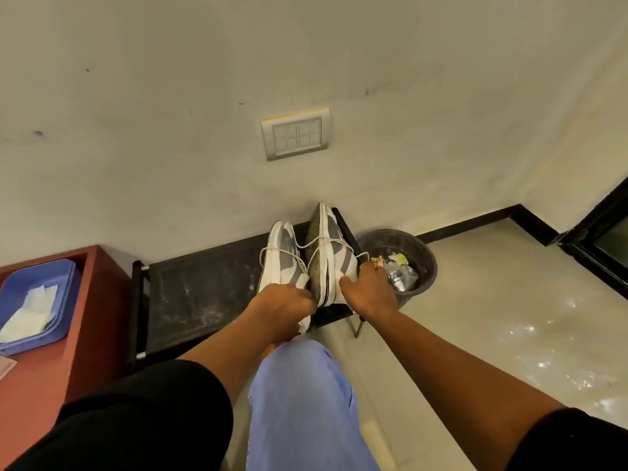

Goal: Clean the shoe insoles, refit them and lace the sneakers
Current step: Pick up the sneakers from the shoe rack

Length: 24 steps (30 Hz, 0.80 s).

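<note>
A: Where are the grey-and-white laced sneakers [306,263]?
B: On the black metal table [204,287], left of the black round bin [413,253]. Left hand [289,299] and right hand [368,292] grip their heels.

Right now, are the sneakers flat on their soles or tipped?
Tipped. Both sneakers stand on end above the rack, one grey sole facing sideways, laces wound around them.

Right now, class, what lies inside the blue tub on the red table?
Inside the blue tub on the red table lie white, crumpled wipes or papers, covering part of the floor of the tub. Whatever sits under them is hidden.
</note>
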Available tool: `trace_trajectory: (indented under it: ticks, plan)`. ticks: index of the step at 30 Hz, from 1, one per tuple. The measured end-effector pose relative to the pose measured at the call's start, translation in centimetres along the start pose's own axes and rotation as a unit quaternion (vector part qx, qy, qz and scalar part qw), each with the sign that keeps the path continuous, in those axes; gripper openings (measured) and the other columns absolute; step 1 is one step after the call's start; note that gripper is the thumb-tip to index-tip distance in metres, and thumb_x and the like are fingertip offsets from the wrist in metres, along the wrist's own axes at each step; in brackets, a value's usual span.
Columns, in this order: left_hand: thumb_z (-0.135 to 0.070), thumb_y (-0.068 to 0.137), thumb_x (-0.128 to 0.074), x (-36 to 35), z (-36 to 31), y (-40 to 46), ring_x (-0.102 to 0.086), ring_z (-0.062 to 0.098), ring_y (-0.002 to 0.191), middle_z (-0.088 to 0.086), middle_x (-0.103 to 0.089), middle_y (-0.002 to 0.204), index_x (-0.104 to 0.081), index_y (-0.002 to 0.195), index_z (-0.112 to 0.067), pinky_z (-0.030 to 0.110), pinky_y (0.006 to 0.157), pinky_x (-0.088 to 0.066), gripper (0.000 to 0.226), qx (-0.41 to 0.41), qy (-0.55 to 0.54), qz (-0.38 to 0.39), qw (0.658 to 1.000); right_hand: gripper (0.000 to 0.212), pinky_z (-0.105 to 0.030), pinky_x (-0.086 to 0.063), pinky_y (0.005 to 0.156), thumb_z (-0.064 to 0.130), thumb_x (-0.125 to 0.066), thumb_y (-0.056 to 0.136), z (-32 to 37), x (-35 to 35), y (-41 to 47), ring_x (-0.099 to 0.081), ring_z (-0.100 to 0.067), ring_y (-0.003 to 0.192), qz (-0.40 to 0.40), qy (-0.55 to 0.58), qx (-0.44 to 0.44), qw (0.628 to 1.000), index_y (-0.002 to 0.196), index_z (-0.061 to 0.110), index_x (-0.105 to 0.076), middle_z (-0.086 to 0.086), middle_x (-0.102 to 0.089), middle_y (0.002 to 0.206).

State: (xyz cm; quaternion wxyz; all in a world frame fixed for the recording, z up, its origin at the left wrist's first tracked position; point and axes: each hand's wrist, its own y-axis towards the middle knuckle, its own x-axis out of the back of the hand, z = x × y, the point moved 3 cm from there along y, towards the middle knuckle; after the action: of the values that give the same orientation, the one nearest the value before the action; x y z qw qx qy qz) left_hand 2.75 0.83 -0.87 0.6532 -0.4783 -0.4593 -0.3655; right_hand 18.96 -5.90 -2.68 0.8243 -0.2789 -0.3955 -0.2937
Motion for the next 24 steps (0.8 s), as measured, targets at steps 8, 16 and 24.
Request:
trace_trajectory:
  ticks: [8, 16, 24]
  plan:
    - [-0.032, 0.095, -0.069, -0.6, 1.5, -0.5, -0.057, 0.028, 0.123, 0.006, -0.049, 0.145, -0.052, 0.142, -0.023, 0.041, 0.097, -0.054, 0.051, 0.031, 0.019, -0.032, 0.999, 0.054, -0.042, -0.062, 0.081, 0.029, -0.071, 0.092, -1.6, -2.0, 1.7, -0.07, -0.023, 0.091, 0.143, 0.234, -0.123, 0.954, 0.137, 0.017, -0.042, -0.008, -0.063, 0.111]
    - [-0.033, 0.093, -0.067, -1.7, 5.1, -3.9, -0.061, 0.025, 0.11, 0.003, -0.052, 0.137, -0.055, 0.137, -0.023, 0.037, 0.082, -0.058, 0.046, 0.178, -0.011, -0.06, 0.982, 0.074, -0.05, -0.045, 0.11, 0.031, -0.069, 0.094, 1.7, -1.9, 1.2, -0.048, -0.035, 0.135, 0.124, 0.102, 0.006, 0.987, 0.154, 0.021, -0.027, -0.009, -0.045, 0.15]
    - [-0.026, 0.095, -0.058, -5.3, 8.5, -8.3, -0.061, 0.026, 0.102, 0.003, -0.059, 0.12, -0.061, 0.112, -0.022, 0.039, 0.081, -0.057, 0.018, 0.29, -0.099, -0.027, 0.951, 0.045, -0.042, -0.054, 0.091, 0.024, -0.072, 0.085, 7.8, -2.6, -1.1, -0.064, -0.034, 0.111, 0.052, -0.007, 0.149, 0.987, 0.128, 0.02, -0.058, -0.009, -0.068, 0.12]
